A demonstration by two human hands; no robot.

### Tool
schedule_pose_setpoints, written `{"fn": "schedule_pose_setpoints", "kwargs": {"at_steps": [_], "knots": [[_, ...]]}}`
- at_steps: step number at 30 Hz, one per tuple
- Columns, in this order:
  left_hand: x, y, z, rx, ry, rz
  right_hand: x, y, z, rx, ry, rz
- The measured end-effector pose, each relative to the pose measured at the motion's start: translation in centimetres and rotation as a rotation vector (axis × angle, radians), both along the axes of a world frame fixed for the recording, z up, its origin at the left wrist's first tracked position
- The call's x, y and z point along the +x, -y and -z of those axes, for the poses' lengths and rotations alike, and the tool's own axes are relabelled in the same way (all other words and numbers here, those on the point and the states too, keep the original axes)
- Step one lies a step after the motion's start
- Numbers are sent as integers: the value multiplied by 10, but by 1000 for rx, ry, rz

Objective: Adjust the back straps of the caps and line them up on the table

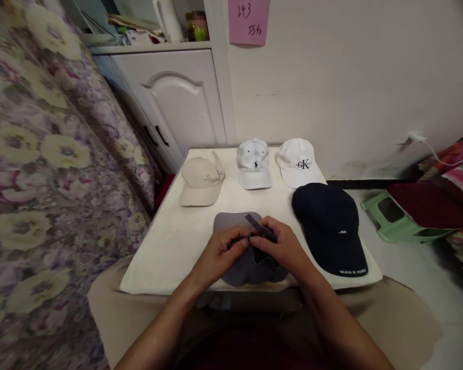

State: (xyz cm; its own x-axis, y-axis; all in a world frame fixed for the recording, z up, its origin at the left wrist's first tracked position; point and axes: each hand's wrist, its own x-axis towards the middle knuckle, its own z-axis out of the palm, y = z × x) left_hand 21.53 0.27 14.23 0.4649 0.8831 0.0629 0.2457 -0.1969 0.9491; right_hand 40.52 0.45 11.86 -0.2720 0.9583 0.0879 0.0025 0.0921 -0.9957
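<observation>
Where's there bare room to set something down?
The widest bare patch of table is front left, bordered by the beige cap, the grey cap and the table's left edge. It's crowded at right, where the navy cap sits close to the white CK cap.

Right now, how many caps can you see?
5: beige cap back left, pale cap back middle, white cap back right, navy cap front right, grey cap in the hands.
</observation>
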Motion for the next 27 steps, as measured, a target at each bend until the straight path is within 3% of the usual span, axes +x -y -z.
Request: {"fn": "schedule_pose_setpoints", "kwargs": {"at_steps": [5, 10, 17, 22, 27], "knots": [[1, 2, -1, -15, -20, 10, -1, 0, 1, 25, 47, 35], [1, 1, 3, -57, 25, -77, 0, 1, -2, 107, 78, 25], [-7, 4, -2, -156, 76, -164, 20, 9, -16, 182, 131, 140], [-7, 8, -11, -38, -23, -159, 31, 21, -29, 154, 99, 154], [-1, 10, -15, 81, -110, -150, 24, 24, -28, 196, 125, 171]]}}
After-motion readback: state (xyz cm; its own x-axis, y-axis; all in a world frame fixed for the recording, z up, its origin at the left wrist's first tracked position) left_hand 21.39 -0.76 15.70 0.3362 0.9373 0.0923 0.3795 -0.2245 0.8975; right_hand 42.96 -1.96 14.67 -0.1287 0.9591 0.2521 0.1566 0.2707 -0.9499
